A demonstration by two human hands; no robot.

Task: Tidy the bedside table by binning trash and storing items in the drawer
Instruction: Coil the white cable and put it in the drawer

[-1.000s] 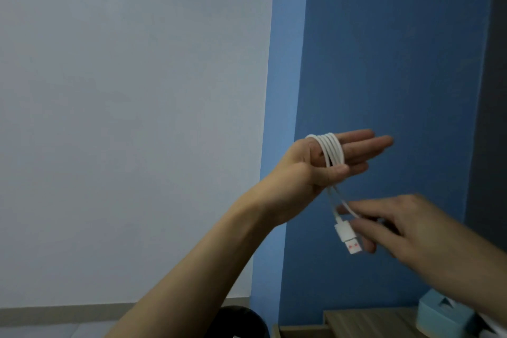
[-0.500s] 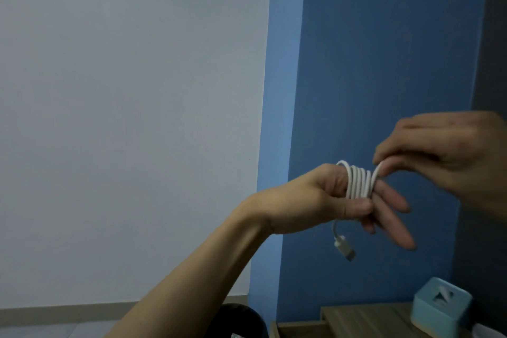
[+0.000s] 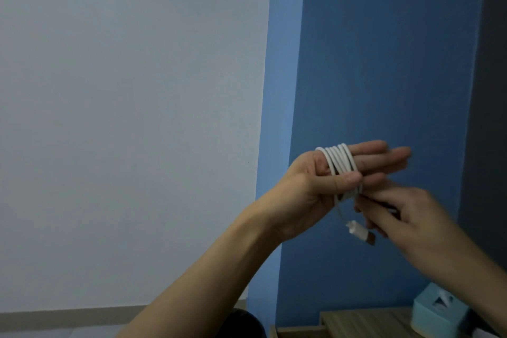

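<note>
1. I am in the storing step: coiling the white charging cable (image 3: 340,163) so it can go in the drawer as a neat bundle.
2. My left hand (image 3: 310,189) is raised at about 3 o'clock of my view with its fingers out straight. The cable is wound around them, and my thumb presses down over the turns to pin them.
3. My right hand (image 3: 411,217), at 4 o'clock of the coil, has its fingers curled in under the bundle. It appears to pinch the loose run of cable there, though blur softens the grip.
4. The white USB plug (image 3: 359,233) hangs free on a short tail at 6 o'clock of the coil, just beside my right fingertips.
5. Next, I judge, the tail must be tucked or wrapped across the turns. Then the bundle slides off my fingers without springing open, so the thumb should not lift early.
6. The pale wooden bedside table (image 3: 365,321) lies at 5 o'clock, at the bottom edge. I cannot tell from here whether the drawer is open.
7. Counts:
   - one cable in five or six turns
   - one plug showing, the other end hidden
   - one light-blue tissue box (image 3: 439,313) on the table
   - one black round bin (image 3: 241,324) at 6 o'clock
   - two hands
</note>
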